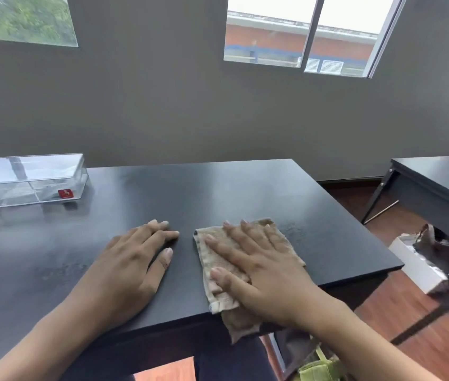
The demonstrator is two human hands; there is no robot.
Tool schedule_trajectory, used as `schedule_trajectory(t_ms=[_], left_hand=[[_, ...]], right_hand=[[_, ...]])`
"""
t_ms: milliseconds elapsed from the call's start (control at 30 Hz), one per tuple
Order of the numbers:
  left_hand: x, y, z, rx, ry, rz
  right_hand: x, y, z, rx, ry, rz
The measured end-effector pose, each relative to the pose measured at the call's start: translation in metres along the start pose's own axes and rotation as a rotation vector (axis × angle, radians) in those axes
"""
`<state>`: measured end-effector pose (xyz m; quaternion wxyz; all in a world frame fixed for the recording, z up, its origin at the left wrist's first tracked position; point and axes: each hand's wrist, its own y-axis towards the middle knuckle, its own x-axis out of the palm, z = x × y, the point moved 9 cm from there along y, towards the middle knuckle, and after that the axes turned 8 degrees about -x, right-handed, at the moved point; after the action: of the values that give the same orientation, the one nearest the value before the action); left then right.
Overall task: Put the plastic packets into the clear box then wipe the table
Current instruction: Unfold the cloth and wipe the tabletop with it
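A beige cloth (pixel 283 237) lies flat on the dark table (pixel 218 193) near its front right edge, one corner hanging over the front. My right hand (pixel 259 268) presses flat on the cloth with fingers spread. My left hand (pixel 132 262) rests palm down on the bare table just left of the cloth, holding nothing. The clear box (pixel 25 180) stands at the far left of the table, lid on, with a red sticker on its front. Clear plastic packets (pixel 3 193) show faintly inside it.
A second dark table (pixel 437 182) stands to the right across a gap of wooden floor. A white box (pixel 421 268) with dark items sits on the floor beside the table's right edge. A green bag (pixel 316 367) lies below the front edge.
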<state>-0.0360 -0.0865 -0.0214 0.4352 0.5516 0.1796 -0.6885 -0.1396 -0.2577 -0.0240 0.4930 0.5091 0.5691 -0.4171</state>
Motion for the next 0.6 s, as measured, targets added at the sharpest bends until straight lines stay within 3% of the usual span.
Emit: schedule_trajectory(t_ms=[133,300,367,500,600], left_hand=[[0.002,0.000,-0.001,0.002,-0.022,0.005],[0.001,-0.001,0.000,-0.007,-0.044,0.024],[0.001,-0.001,0.001,-0.007,-0.043,0.030],[-0.002,-0.002,0.001,-0.010,-0.060,0.040],[-0.005,-0.002,-0.001,-0.004,-0.092,0.044]], right_hand=[[-0.016,0.001,0.071,0.102,0.017,-0.057],[-0.039,0.045,0.225,0.481,-0.085,0.023],[-0.045,0.074,0.256,0.571,-0.028,0.030],[-0.039,0.135,0.241,0.611,0.020,0.037],[-0.020,0.168,0.164,0.403,0.028,-0.002]])
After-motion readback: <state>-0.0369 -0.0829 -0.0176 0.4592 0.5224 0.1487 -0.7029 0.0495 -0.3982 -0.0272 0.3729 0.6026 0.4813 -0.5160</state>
